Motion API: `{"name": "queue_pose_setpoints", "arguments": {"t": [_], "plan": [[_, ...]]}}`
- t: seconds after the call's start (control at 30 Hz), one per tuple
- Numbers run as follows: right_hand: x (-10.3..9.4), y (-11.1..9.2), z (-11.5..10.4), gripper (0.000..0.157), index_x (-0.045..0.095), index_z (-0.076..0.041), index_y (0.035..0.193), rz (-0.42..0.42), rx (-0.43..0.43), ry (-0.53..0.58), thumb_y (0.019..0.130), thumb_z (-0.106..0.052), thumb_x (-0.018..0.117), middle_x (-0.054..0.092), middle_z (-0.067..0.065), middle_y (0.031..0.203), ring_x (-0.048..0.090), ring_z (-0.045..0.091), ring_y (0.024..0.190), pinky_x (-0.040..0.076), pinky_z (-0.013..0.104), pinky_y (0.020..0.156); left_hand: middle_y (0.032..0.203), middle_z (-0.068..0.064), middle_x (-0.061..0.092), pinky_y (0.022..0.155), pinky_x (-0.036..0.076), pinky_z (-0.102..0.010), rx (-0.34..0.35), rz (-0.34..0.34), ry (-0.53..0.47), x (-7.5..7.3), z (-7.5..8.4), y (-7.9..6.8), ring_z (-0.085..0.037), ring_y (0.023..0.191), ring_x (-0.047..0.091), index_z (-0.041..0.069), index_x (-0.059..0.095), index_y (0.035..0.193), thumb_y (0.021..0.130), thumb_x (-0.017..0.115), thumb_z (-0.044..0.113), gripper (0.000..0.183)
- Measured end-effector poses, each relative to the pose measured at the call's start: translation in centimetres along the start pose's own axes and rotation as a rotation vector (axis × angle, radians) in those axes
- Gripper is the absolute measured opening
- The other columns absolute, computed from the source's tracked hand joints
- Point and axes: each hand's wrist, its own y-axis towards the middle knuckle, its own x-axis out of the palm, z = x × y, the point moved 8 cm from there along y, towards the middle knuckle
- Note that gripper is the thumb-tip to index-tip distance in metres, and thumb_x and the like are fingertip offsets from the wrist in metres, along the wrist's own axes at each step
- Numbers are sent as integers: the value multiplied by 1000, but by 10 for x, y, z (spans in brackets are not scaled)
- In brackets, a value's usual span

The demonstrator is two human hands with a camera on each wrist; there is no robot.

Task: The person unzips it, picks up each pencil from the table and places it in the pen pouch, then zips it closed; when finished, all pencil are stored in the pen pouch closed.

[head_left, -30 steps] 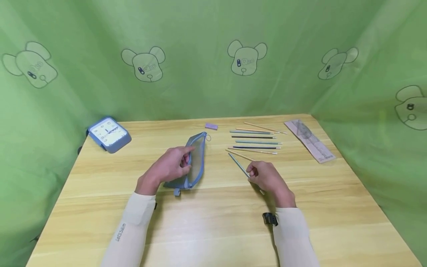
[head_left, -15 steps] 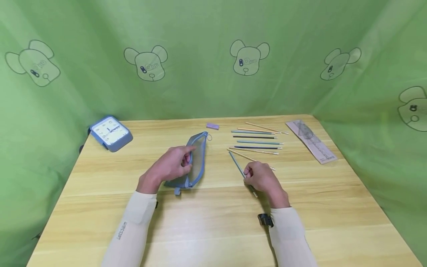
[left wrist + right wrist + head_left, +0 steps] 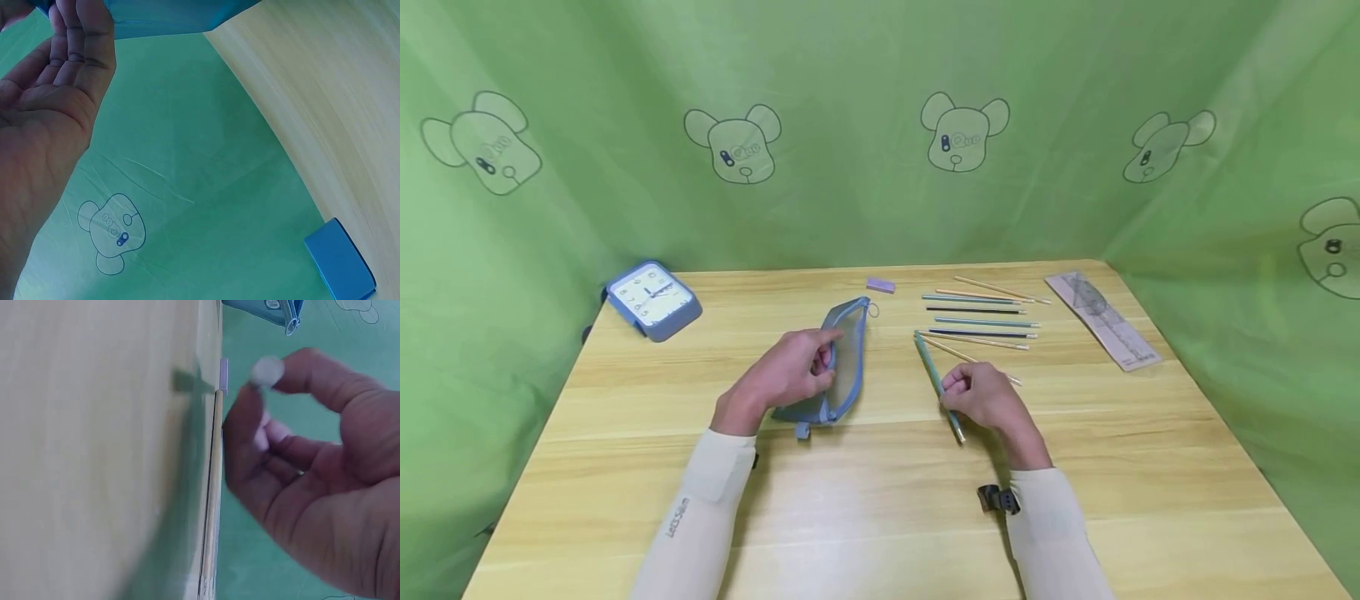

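Note:
A blue zippered pencil case [image 3: 852, 354] lies on the table with its mouth spread apart. My left hand [image 3: 788, 371] pinches the near-left edge of that mouth between thumb and fingers. To the right, a teal pencil [image 3: 929, 364] is pinched in my right hand [image 3: 988, 398], its white eraser end pointing toward me. In the right wrist view the thumb and index finger meet at the pencil's blurred round end [image 3: 267, 371]. Just beyond this hand is a row of several pencils [image 3: 977, 322], one tan pencil lying slanted and partly hidden behind the fingers.
Near the back edge of the wooden table [image 3: 880, 517] lies a purple eraser [image 3: 881, 286]. A pink ruler set in clear wrapping [image 3: 1103, 321] lies at the right. The blue clock [image 3: 655, 300] stands at the back left, and green curtain [image 3: 850, 217] surrounds the table.
My right hand has shifted slightly left, lifting the teal pencil and swinging its eraser end left, clear of the slanted tan pencil. My left hand keeps its hold on the pencil case.

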Motion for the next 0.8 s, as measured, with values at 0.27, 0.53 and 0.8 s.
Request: {"name": "queue_pose_setpoints", "arguments": {"t": [0.27, 0.53, 0.8], "plan": [[10, -2, -27, 31, 64, 11, 121, -109, -89, 395, 92, -1, 69, 59, -4, 88, 61, 11, 85, 62, 24, 79, 92, -5, 64, 75, 56, -27, 1, 5, 2, 0, 0, 0, -13, 82, 59, -9, 50, 154, 92, 71, -2, 66], [39, -1, -53, 31, 62, 13, 120, -247, -106, 540, 91, 3, 69, 65, -4, 84, 63, 9, 75, 61, 21, 71, 92, -5, 64, 75, 56, -27, -1, 10, -10, 0, -1, 1, -13, 82, 59, -10, 50, 154, 92, 70, -3, 66], [64, 10, -67, 29, 63, 12, 119, -225, -70, 591, 91, 4, 68, 65, -1, 88, 64, 11, 79, 62, 22, 74, 93, -5, 65, 75, 58, -26, -15, 8, -18, 1, -1, 1, -14, 82, 60, -9, 50, 155, 92, 72, -3, 67]]}}
